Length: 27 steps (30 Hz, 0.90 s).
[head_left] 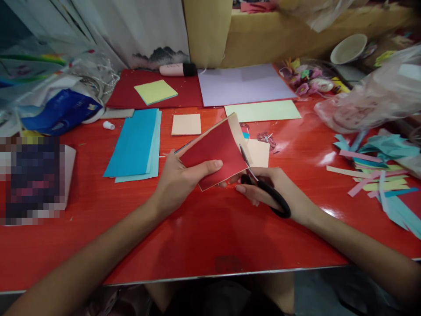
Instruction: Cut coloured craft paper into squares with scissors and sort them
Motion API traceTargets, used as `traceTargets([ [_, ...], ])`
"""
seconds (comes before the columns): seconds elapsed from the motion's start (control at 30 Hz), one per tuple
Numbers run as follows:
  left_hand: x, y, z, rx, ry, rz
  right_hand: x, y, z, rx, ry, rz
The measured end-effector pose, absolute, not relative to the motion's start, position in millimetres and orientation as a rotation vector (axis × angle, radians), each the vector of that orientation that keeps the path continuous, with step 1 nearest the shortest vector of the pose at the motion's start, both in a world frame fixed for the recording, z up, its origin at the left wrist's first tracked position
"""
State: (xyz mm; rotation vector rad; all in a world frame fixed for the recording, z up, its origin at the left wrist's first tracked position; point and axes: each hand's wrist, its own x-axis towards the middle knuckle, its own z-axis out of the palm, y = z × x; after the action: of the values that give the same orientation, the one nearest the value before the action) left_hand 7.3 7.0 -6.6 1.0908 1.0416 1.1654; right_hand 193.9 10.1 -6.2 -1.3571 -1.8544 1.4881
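Observation:
My left hand (179,177) grips a folded red paper square (215,151) with a pale cream underside, thumb lying across its lower edge, holding it just above the red table (197,237). My right hand (272,188) is closed on black-handled scissors (263,186). The blades point up and left, meeting the right edge of the red paper. A cream paper square (259,152) lies just behind the scissors.
Blue paper sheets (136,145) lie to the left, with a peach square (186,124), a yellow-green pad (155,91), a lilac sheet (245,84) and a pale yellow sheet (263,111) behind. Coloured paper strips (378,175) and plastic bags (371,96) crowd the right. The table's metal front edge (230,274) runs below.

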Motion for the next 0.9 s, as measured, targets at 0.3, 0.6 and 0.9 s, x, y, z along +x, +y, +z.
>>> traceTargets([
  [0.3,6.4,7.2,-2.4,1.069,1.074,1.117,192.8,8.5,-6.4,-1.368,-1.811,1.505],
  [0.6,4.7,6.0,-6.1,1.047,0.950,1.143,191.8,5.0,-8.4,-1.409,-1.828,1.427],
  [0.9,5.3,6.3,-4.2,1.021,0.992,1.078,193.0,6.8,-9.6,-1.369,-1.827,1.475],
])
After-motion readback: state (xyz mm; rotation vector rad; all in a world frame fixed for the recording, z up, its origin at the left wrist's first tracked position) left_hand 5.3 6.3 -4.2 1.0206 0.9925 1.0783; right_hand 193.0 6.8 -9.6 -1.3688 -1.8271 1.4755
